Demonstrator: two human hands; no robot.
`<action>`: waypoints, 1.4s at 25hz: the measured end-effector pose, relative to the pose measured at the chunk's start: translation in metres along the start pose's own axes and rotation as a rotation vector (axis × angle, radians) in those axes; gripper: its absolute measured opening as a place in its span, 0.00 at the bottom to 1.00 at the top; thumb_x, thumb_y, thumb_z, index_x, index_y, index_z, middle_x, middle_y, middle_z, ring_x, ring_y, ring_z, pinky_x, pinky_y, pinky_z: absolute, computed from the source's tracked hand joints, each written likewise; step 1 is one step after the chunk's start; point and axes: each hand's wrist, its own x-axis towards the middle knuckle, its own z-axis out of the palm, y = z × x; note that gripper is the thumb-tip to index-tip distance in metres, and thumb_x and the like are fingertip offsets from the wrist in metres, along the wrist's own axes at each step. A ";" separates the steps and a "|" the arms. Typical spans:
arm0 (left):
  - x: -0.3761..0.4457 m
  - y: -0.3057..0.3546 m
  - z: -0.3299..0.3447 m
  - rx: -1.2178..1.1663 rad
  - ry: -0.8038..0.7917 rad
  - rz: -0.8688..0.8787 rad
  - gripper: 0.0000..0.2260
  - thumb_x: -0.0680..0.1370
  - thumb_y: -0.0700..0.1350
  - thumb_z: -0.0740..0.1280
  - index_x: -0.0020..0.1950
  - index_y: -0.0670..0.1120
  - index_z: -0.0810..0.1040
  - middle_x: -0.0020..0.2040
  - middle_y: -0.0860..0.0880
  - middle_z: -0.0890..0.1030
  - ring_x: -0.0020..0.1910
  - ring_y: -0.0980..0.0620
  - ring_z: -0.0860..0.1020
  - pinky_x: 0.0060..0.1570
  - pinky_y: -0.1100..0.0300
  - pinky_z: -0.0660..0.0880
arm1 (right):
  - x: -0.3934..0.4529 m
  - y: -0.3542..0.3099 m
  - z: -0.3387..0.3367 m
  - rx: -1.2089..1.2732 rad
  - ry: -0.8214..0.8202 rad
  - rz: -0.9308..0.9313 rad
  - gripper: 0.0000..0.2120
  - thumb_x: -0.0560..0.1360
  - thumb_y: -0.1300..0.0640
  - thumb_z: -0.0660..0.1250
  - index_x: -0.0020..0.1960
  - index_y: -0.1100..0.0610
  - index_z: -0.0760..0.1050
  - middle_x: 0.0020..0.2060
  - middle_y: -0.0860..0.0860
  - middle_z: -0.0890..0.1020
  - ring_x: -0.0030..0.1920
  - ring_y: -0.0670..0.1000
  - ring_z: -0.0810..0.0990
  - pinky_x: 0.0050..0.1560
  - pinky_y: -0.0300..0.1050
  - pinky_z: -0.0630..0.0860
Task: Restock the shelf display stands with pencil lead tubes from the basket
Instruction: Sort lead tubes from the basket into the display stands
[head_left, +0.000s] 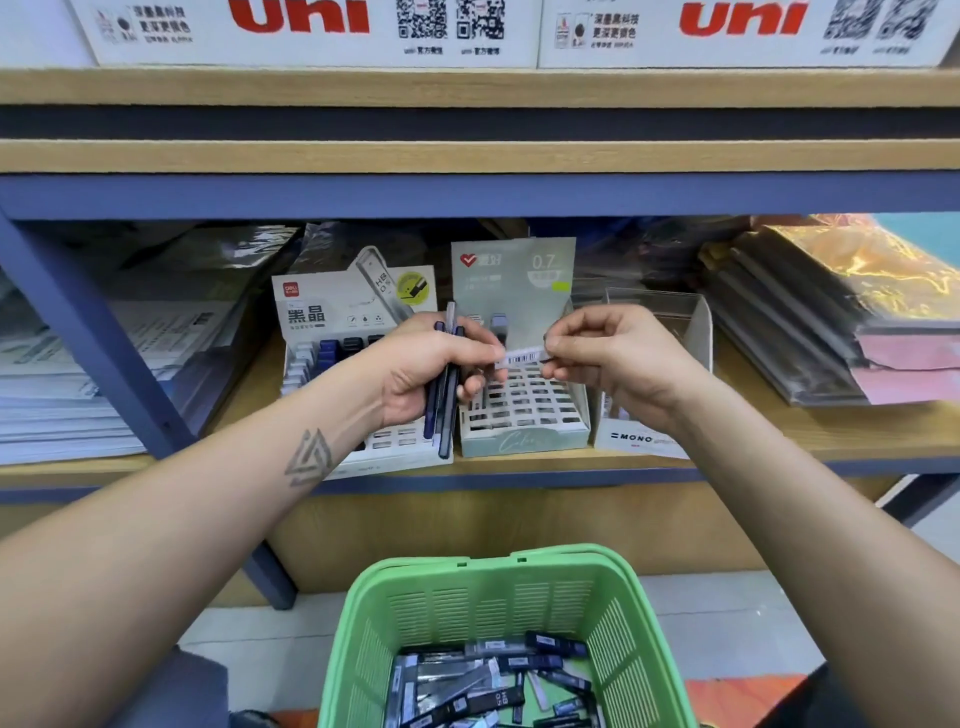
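My left hand (431, 371) grips a bunch of several dark pencil lead tubes (444, 405), held upright in front of the white display stand (363, 332). My right hand (605, 358) pinches one end of a single tube with a barcode label (522, 358), lying level between both hands; my left fingertips touch its other end. It hovers over the pale green display stand (524, 415), whose grid of slots looks mostly unfilled. A green basket (613, 613) below holds many loose lead tubes (498, 675).
A MONO display stand (639, 436) with a clear back stands right of the green one. Stacks of wrapped paper goods (831, 322) fill the shelf's right and left sides. A blue steel shelf post (104, 338) slants at the left. White boxes with red lettering sit on the shelf above.
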 end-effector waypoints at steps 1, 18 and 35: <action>0.003 0.002 0.009 0.013 0.018 0.019 0.04 0.77 0.31 0.69 0.45 0.39 0.78 0.41 0.33 0.81 0.25 0.51 0.74 0.25 0.63 0.72 | -0.006 -0.002 -0.011 -0.080 -0.014 -0.017 0.05 0.75 0.67 0.73 0.50 0.68 0.81 0.41 0.61 0.85 0.41 0.56 0.86 0.45 0.43 0.84; 0.039 -0.030 0.111 0.197 -0.020 -0.045 0.07 0.75 0.30 0.71 0.50 0.37 0.78 0.41 0.35 0.84 0.26 0.48 0.74 0.27 0.59 0.73 | -0.036 0.008 -0.086 -0.502 0.144 -0.127 0.17 0.72 0.65 0.77 0.59 0.58 0.80 0.37 0.52 0.86 0.37 0.50 0.87 0.42 0.40 0.83; 0.067 -0.026 0.102 0.295 0.254 -0.058 0.07 0.71 0.27 0.69 0.41 0.37 0.78 0.36 0.37 0.81 0.22 0.49 0.75 0.26 0.61 0.75 | -0.022 0.007 -0.095 -0.821 0.407 -0.250 0.05 0.75 0.58 0.76 0.51 0.54 0.84 0.41 0.45 0.84 0.43 0.43 0.84 0.49 0.43 0.82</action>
